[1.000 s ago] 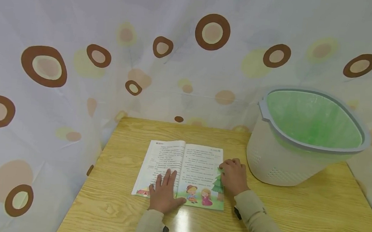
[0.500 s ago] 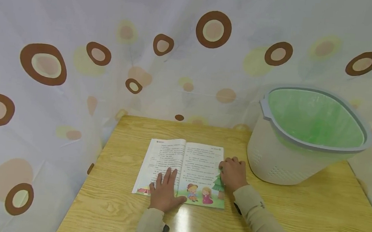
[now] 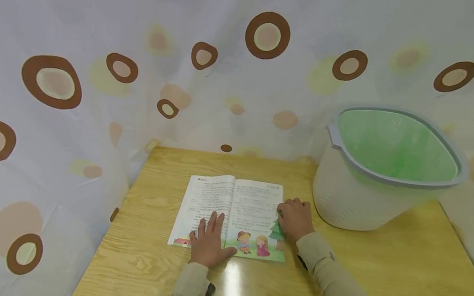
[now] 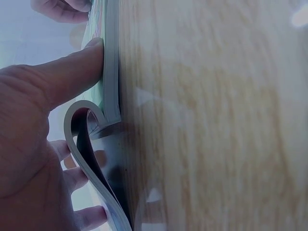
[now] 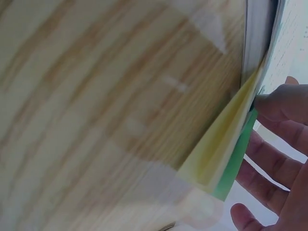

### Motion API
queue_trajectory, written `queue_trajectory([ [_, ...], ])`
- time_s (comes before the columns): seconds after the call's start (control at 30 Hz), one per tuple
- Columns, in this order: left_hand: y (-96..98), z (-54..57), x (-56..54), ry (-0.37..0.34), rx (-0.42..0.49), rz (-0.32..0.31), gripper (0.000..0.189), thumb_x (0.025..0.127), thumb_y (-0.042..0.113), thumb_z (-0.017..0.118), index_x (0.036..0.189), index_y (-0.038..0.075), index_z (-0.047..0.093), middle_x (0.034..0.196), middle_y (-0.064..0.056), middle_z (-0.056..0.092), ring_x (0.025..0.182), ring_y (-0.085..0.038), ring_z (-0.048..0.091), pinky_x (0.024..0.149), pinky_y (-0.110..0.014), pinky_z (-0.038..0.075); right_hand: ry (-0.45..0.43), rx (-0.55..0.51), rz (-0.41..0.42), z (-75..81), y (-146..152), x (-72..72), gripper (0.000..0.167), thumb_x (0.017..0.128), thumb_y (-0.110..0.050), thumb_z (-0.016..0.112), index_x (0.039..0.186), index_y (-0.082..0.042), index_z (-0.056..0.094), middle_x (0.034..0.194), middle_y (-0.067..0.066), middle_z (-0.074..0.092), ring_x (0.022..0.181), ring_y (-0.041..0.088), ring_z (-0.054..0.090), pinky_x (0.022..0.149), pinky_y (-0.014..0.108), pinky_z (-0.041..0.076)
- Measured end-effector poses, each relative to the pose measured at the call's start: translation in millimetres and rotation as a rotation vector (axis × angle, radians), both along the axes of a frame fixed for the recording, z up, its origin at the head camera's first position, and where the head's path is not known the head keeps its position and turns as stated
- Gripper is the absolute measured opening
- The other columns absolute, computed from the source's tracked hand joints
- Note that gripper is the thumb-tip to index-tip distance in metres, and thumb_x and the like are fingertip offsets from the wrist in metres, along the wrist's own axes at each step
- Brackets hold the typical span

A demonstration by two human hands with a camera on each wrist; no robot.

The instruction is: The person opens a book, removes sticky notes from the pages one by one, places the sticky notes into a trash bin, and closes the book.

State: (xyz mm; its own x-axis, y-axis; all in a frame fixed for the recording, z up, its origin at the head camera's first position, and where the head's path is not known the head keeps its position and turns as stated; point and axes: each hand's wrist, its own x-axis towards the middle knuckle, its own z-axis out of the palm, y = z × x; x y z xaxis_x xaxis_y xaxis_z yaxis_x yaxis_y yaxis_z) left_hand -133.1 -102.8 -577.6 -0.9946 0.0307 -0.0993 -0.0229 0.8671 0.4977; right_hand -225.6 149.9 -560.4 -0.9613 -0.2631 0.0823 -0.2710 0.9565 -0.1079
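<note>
An open book (image 3: 253, 202) with printed text and a colourful cartoon along its bottom lies on the wooden table. My left hand (image 3: 208, 249) rests spread over the lower left page, its thumb reaching across the fold. In the left wrist view, the thumb of this hand (image 4: 72, 72) presses near the book's bottom edge, where the pages bulge beside the spine. At the right edge, my right hand (image 3: 297, 220) has its fingers bent. Seen from the right wrist, its thumb and index finger pinch the edge of a page (image 5: 234, 168), and the corner stands lifted from the table.
A tall white basket (image 3: 343, 201) with a grey rim and green inside stands on the table (image 3: 167, 160) just right of the book. Behind and to the left hangs a white curtain (image 3: 220, 13) with brown and yellow spots.
The whole head view has shifted slightly. Both hands keep their places on the book, and the book lies as before.
</note>
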Motion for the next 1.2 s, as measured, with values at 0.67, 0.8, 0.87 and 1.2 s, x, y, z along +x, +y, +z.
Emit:
queue_trajectory([
  [0.67, 0.9, -0.3, 1.1, -0.017, 0.022, -0.002, 0.100, 0.077, 0.049, 0.079, 0.157, 0.020, 0.027, 0.167, -0.008, 0.023, 0.150, -0.048, 0.021, 0.111, -0.078, 0.019, 0.234, -0.200, 0.065, 19.4, 3.7, -3.2, 0.017, 0.094, -0.012, 0.062, 0.095, -0.008, 0.078, 0.087, 0.010, 0.077, 0.077, 0.031, 0.065, 0.071, 0.051, 0.056],
  [0.8, 0.0, -0.4, 1.4, -0.006, 0.020, 0.005, 0.101, 0.076, 0.049, 0.080, 0.157, 0.020, 0.027, 0.166, -0.008, 0.023, 0.150, -0.048, 0.021, 0.111, -0.078, 0.019, 0.414, -0.357, 0.190, 52.9, -5.0, 7.2, 0.014, 0.091, -0.008, 0.064, 0.094, -0.005, 0.078, 0.086, 0.011, 0.077, 0.073, 0.029, 0.068, 0.068, 0.046, 0.057],
  [0.87, 0.0, 0.7, 1.9, -0.003, 0.029, 0.004, 0.100, 0.076, 0.048, 0.080, 0.157, 0.020, 0.028, 0.166, -0.009, 0.024, 0.149, -0.049, 0.022, 0.111, -0.078, 0.019, 0.509, -0.424, 0.248, 75.5, -9.0, 15.6, 0.012, 0.088, -0.006, 0.066, 0.092, -0.005, 0.077, 0.085, 0.010, 0.077, 0.072, 0.027, 0.068, 0.071, 0.046, 0.057],
  [1.2, 1.5, 7.2, 4.0, -0.006, 0.035, 0.007, 0.100, 0.075, 0.047, 0.081, 0.156, 0.017, 0.029, 0.165, -0.012, 0.025, 0.149, -0.049, 0.022, 0.110, -0.079, 0.019, 0.934, -0.735, 0.437, 183.5, 8.2, 55.7, 0.027, 0.092, -0.011, 0.052, 0.082, 0.002, 0.074, 0.071, 0.014, 0.071, 0.062, 0.026, 0.060, 0.076, 0.033, 0.050],
])
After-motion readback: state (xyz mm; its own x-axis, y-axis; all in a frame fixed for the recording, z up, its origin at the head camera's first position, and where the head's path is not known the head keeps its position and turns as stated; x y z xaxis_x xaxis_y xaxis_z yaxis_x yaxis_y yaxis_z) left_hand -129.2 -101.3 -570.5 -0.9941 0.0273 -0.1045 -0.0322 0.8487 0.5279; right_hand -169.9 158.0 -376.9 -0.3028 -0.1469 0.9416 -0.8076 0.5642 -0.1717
